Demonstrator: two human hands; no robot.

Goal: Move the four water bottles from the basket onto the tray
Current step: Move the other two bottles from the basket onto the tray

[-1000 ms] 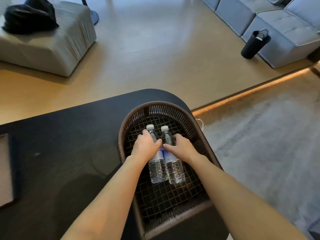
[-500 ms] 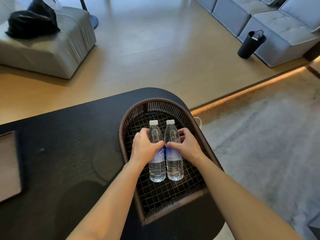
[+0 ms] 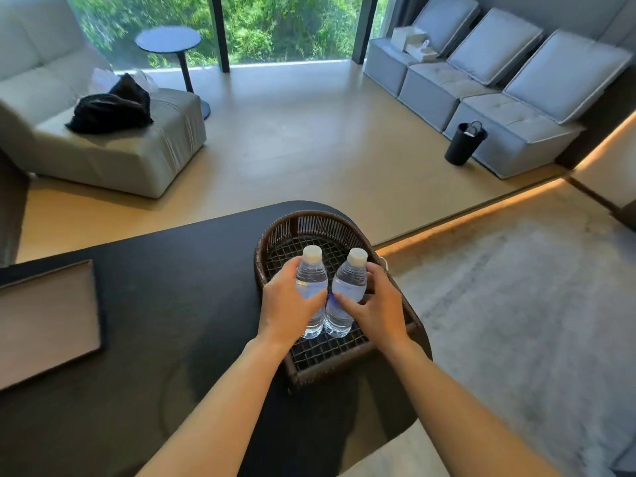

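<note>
— So, where are the bottles?

— Two clear plastic water bottles with white caps, side by side over the dark brown woven basket [image 3: 311,218]. My left hand [image 3: 288,304] is wrapped round the left bottle [image 3: 310,277], my right hand [image 3: 378,306] round the right bottle [image 3: 350,282]. Both stand nearly upright, touching low down. I cannot tell whether their bases rest on the wire mesh floor or hang just above it.

— What's around them?

— The basket's woven wall curves round the far side and rises beside my right hand. It sits at the rounded end of a long black table [image 3: 165,287]. The flat rectangular brown tray [image 3: 44,321] with a dark rim lies well apart at the table's left end.

— Anything in between?

— Only bare tabletop, apart from the basket's left wall.

— And further off?

— A pale sofa with a black bag [image 3: 110,108] on it, a grey sofa with a black bin [image 3: 463,142] beside it, and a round side table [image 3: 168,39] near the window.
</note>
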